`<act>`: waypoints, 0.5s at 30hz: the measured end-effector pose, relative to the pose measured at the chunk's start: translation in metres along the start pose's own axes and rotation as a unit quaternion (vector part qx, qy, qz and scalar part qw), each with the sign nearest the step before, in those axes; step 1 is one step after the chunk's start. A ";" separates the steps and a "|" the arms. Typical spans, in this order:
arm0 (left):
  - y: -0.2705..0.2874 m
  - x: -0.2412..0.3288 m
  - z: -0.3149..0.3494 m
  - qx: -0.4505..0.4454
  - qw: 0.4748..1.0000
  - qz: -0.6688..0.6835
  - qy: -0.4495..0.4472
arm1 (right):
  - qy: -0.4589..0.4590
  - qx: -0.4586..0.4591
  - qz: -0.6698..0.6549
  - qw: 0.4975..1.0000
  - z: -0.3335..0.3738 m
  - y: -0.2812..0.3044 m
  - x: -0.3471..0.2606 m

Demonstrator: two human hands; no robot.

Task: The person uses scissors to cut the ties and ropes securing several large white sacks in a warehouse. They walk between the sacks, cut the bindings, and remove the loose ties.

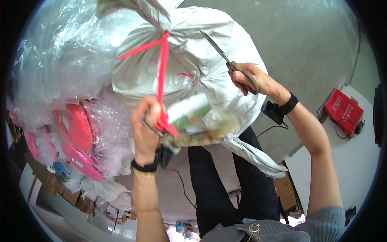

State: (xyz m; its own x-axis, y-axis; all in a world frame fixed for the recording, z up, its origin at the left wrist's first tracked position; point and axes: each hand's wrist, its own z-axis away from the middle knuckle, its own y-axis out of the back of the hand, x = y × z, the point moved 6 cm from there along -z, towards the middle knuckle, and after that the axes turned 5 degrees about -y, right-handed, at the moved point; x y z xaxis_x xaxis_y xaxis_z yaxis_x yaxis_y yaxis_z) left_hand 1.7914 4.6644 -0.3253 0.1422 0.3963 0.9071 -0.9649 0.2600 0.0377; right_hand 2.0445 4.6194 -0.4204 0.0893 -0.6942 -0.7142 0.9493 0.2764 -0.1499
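Observation:
A large white woven sack [225, 36] stands before me, its neck gathered and tied with a red ribbon [162, 68]. The ribbon runs down, pulled straight, to my left hand [146, 125], whose fingers are closed around its lower part. A dark, curved loop also shows at that hand, too blurred to name. Beside it is a smeared clear packet with green and brown patches [197, 121]. On the right, my right hand [252, 80] grips a pair of scissors [221, 52] by the handles; the blades point up and left over the sack and look closed.
Clear plastic bags [64, 56] are heaped at the left, with pink-red round packs [76, 125] in plastic below them. At the right, a red pouch [343, 111] lies on a white surface [322, 173]. A cardboard box [285, 189] stands by my leg. Grey floor [298, 44] shows beyond the sack.

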 end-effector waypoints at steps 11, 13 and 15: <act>0.005 -0.018 -0.007 -0.193 0.953 -0.228 -0.057 | 0.017 0.073 -0.009 0.997 -0.005 0.002 -0.019; -0.008 -0.028 -0.018 -0.260 0.912 -0.316 -0.015 | 0.080 0.138 0.005 0.987 -0.023 0.007 -0.039; -0.012 -0.041 -0.030 -0.295 0.876 -0.368 0.103 | 0.134 0.180 -0.005 0.974 -0.041 0.016 -0.068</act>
State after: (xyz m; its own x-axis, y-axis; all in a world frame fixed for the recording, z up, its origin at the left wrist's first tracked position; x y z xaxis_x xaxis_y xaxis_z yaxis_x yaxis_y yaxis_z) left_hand 1.8039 4.6711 -0.3757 0.7731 0.0660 0.6309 -0.3227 0.8972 0.3015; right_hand 2.0417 4.6979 -0.4024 0.0426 -0.4833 -0.8744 0.9983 -0.0140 0.0564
